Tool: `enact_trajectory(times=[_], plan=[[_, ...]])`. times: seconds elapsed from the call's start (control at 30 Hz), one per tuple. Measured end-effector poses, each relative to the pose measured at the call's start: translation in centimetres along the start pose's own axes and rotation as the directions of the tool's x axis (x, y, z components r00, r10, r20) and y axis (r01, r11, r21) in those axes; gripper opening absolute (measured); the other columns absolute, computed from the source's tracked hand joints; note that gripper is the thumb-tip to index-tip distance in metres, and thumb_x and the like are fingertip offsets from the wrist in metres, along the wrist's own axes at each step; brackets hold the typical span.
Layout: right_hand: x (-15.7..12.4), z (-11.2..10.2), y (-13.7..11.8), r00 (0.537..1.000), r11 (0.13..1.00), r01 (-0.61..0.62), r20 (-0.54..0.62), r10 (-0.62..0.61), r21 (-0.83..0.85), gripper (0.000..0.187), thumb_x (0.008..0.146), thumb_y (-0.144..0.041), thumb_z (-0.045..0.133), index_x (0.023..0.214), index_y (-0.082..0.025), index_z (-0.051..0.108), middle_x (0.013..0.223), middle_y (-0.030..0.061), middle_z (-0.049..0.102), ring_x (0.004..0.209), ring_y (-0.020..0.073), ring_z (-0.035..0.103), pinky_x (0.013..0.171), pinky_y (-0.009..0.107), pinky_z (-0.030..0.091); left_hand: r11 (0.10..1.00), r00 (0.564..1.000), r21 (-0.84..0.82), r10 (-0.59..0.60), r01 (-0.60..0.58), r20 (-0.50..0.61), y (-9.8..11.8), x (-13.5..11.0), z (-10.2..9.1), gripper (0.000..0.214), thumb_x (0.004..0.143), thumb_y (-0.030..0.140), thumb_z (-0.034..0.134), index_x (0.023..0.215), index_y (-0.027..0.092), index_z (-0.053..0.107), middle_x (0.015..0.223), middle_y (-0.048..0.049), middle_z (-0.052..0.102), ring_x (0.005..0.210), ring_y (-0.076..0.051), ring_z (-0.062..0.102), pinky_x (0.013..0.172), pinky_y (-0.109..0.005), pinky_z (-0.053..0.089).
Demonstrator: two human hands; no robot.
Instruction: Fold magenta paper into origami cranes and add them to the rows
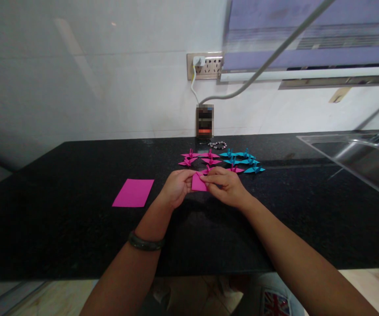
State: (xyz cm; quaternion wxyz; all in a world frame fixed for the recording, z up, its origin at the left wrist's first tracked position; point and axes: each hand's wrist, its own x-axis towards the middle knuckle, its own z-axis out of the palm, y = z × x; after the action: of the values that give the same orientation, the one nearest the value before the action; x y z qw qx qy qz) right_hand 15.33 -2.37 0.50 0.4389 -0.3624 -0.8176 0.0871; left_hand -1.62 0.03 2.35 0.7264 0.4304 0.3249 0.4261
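A small folded piece of pink origami paper [198,184] is held above the black counter between both hands. My left hand [175,188] grips its left side, with the thumb along the upper edge. On the right side, the fingers of my right hand [226,186] pinch the paper and partly cover it. Just beyond the hands stand several pink paper cranes [210,161] and several blue paper cranes [249,161] in rows; my hands partly hide the nearest pink ones. A flat pink square sheet [133,193] lies to the left of my left hand.
The black counter [61,219] runs to a tiled wall. Against the wall stands a blurred dark device [205,122], with a beaded bracelet [218,145] near it. A plug sits in the wall socket [205,66]. At right is a metal sink [357,153].
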Motion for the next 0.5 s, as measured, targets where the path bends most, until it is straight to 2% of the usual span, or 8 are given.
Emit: enact_trajectory(times=[0.2, 0.3, 0.37, 0.43, 0.5], plan=[[0.1, 0.1, -0.5, 1.0, 0.999, -0.003, 0.012, 0.003, 0.048, 0.025, 0.076, -0.017, 0.05, 0.094, -0.022, 0.066, 0.081, 0.0053, 0.058, 0.076, 0.0149, 0.054, 0.067, 0.029, 0.045, 0.98, 0.998, 0.188, 0.07, -0.068, -0.003, -0.5, 0.0, 0.0, 0.021, 0.065, 0.032, 0.067, 0.069, 0.011, 0.065, 0.06, -0.0016, 0.061, 0.051, -0.008, 0.05, 0.053, -0.021, 0.04], [0.3, 0.5, -0.8, 0.984, 0.983, -0.15, -0.078, 0.159, 0.109, 0.018, 0.079, -0.023, 0.05, 0.089, -0.02, 0.065, 0.08, 0.0047, 0.059, 0.074, 0.0143, 0.054, 0.067, 0.029, 0.044, 0.974, 0.996, 0.206, 0.094, -0.089, -0.013, -0.6, 0.1, 0.0, 0.022, 0.065, 0.033, 0.066, 0.071, 0.011, 0.066, 0.062, -0.0015, 0.061, 0.052, -0.008, 0.05, 0.053, -0.021, 0.04], [0.3, 0.9, -0.9, 0.935, 0.935, -0.301, -0.136, 0.327, 0.186, 0.019, 0.078, -0.031, 0.053, 0.091, -0.019, 0.06, 0.074, 0.0028, 0.058, 0.065, 0.0126, 0.053, 0.058, 0.025, 0.043, 0.97, 0.992, 0.215, 0.119, -0.11, -0.03, -0.6, 0.1, 0.0, 0.023, 0.066, 0.033, 0.066, 0.072, 0.011, 0.065, 0.061, -0.0009, 0.061, 0.052, -0.008, 0.05, 0.052, -0.021, 0.039], [0.3, 1.2, -0.9, 0.903, 0.895, -0.376, -0.121, 0.412, 0.24, 0.024, 0.074, -0.036, 0.058, 0.089, -0.018, 0.058, 0.069, 0.0009, 0.056, 0.058, 0.0108, 0.049, 0.051, 0.023, 0.039, 0.965, 0.987, 0.226, 0.148, -0.133, -0.054, -0.5, 0.1, 0.0, 0.023, 0.065, 0.032, 0.067, 0.073, 0.011, 0.065, 0.061, -0.0005, 0.06, 0.052, -0.008, 0.05, 0.053, -0.021, 0.04], [0.3, 1.3, -0.8, 0.902, 0.887, -0.393, -0.084, 0.423, 0.243, 0.024, 0.073, -0.039, 0.059, 0.08, -0.017, 0.058, 0.066, 0.0001, 0.056, 0.055, 0.0096, 0.047, 0.049, 0.022, 0.037, 0.96, 0.983, 0.237, 0.168, -0.146, -0.074, -0.5, 0.1, 0.1, 0.023, 0.064, 0.032, 0.068, 0.073, 0.011, 0.065, 0.061, -0.0004, 0.06, 0.053, -0.008, 0.051, 0.053, -0.021, 0.041]])
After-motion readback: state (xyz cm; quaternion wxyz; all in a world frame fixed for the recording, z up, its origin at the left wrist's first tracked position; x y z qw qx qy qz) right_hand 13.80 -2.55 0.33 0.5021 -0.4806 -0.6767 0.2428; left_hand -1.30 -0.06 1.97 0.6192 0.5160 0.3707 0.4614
